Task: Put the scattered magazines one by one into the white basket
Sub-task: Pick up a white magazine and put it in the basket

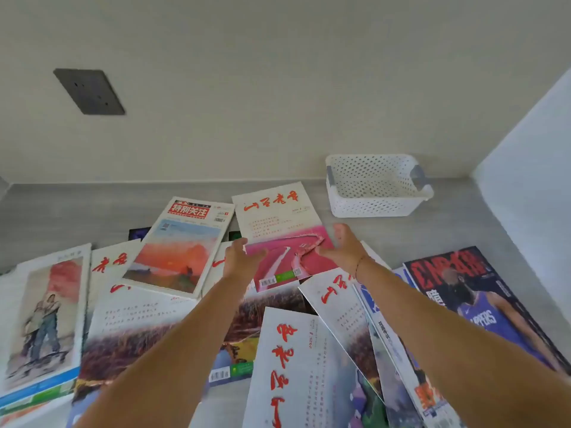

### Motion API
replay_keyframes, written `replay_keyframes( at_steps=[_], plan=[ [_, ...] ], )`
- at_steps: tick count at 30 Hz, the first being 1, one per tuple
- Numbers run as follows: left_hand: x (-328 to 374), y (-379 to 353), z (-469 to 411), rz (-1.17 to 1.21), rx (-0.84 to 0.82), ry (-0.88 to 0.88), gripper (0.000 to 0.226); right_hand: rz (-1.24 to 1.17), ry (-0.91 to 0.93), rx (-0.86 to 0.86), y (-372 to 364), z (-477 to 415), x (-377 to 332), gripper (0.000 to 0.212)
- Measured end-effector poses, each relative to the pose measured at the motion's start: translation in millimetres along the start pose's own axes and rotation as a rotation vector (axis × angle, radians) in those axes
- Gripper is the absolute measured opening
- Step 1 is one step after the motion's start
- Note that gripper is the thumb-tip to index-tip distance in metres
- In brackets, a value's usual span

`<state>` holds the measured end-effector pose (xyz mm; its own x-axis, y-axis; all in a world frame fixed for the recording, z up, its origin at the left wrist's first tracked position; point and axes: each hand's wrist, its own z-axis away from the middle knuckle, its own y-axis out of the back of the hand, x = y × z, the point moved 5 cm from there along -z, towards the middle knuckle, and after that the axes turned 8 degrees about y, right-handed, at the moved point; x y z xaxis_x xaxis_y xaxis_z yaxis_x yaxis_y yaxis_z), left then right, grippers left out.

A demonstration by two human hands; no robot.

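Pink-cover mag [278, 223] sits at the back of the pile, red brush title up top, pink road pic on the lower half, barcode at its near edge. Its near end overlaps other mags. Whether it's lifted off them, can't tell.

Both hands are at it, one per side. Left hand [239, 257] is at the left edge, fingers loosely spread, thumb angled in over the pink part. Right hand [346, 251] is at the right edge, fingers straight & fanned upward, thumb tip on the cover. Neither is wrapped round it: palms face each other w/ the mag between. There's a thin bracelet [357, 268] on the right wrist.

White basket [375, 185] stands back-right of that mag, near but apart, upright on the grey counter [448, 230]. It has perforated walls & grey handle ends.

Moving outward, the sunset-cover mag [182, 242] w/ a red title block is just left of the pink one, tilted, lying on top of others. Btwn the forearms is a white mag w/ red script [296, 366], turned sideways. The right forearm crosses a fan of overlapping mags. To its right is the basketball mag [482, 301], dark cover, player in a blue-purple jersey. Far left is the painted-figure mag [43, 316].

Up on the wall is a dark socket plate [89, 91], and a white side panel [531, 186] closes off the right.
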<state>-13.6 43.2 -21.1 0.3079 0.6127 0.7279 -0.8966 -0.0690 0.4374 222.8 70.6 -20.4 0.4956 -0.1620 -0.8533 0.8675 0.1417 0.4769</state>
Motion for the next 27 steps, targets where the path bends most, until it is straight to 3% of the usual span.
replay_keyframes(
  at_steps=[3, 6, 9, 15, 20, 27],
  plan=[
    [-2, -4, -12, 0.076, 0.022, 0.101, 0.047, 0.068, -0.048, -0.065, -3, -18, 6, 0.064],
    [-9, -13, -23, 0.172, 0.007, 0.172, 0.02, 0.014, -0.096, -0.096, -12, -32, 21, 0.067],
    [-11, -15, -32, 0.253, 0.022, 0.223, 0.019, -0.034, -0.127, -0.053, -14, -43, 31, 0.064],
    [-20, -15, -49, 0.284, -0.01, 0.344, 0.01, -0.07, -0.169, -0.121, -10, -57, 42, 0.024],
    [-12, -9, -42, 0.225, 0.002, 0.236, 0.021, -0.146, -0.112, -0.141, -8, -54, 27, 0.024],
    [28, 18, -17, 0.445, -0.075, 0.027, 0.022, -0.304, 0.049, -0.031, 33, -50, -9, 0.019]
  ],
)
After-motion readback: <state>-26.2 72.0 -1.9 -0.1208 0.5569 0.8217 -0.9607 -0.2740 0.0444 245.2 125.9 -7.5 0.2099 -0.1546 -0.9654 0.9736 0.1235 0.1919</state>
